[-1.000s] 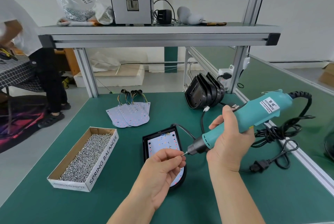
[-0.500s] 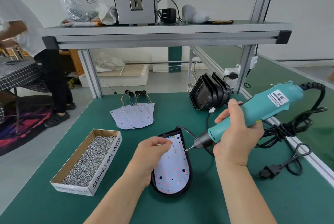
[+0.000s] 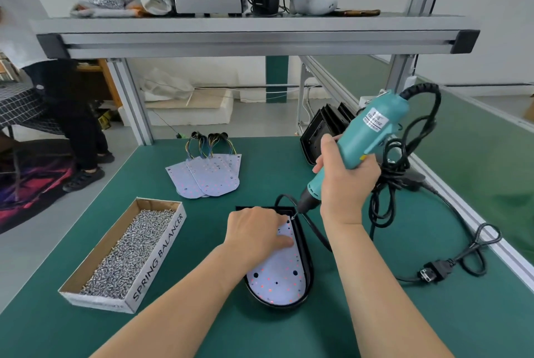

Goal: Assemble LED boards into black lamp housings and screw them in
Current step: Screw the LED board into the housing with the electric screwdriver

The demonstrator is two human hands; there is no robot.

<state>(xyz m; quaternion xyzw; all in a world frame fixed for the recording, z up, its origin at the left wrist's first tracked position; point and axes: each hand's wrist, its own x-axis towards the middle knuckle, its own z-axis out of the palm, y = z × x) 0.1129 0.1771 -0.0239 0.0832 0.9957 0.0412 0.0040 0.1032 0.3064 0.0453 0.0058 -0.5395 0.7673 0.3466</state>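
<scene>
**Screwdriver meets LED board at the lamp bench**

An LED board [image 3: 277,276] sits inside a black lamp housing [image 3: 308,259], which lies flat on the green tabletop [image 3: 202,323] about midway between its left and right edges and closer to the near edge, rounded end toward the worker. The left hand [image 3: 254,234] lies palm-down on the far half of the board, fingers loosely bent and pressing it into the housing; nothing is seen gripped in it. The right hand [image 3: 346,181] is wrapped firmly round the barrel of a teal electric screwdriver [image 3: 372,132], tilted so that its bit touches down at the board's far right corner, just beside the left fingertips.

A thin black cable [image 3: 315,232] runs along the housing's right side. The screwdriver's power cord [image 3: 404,184] loops in a tangle toward the right edge, its plug [image 3: 433,272] lying loose on the mat. Toward the left edge an open cardboard box [image 3: 161,253] printed "SPRING BALANCER" is filled with small silver screws [image 3: 127,250]. Near the far edge lies a fanned stack of spare LED boards [image 3: 208,175] with coloured wires attached, and near the far right corner several more black housings [image 3: 320,132] lean together. An aluminium shelf [image 3: 254,30] spans overhead, and another person [image 3: 72,114] stands beyond the left edge.
</scene>
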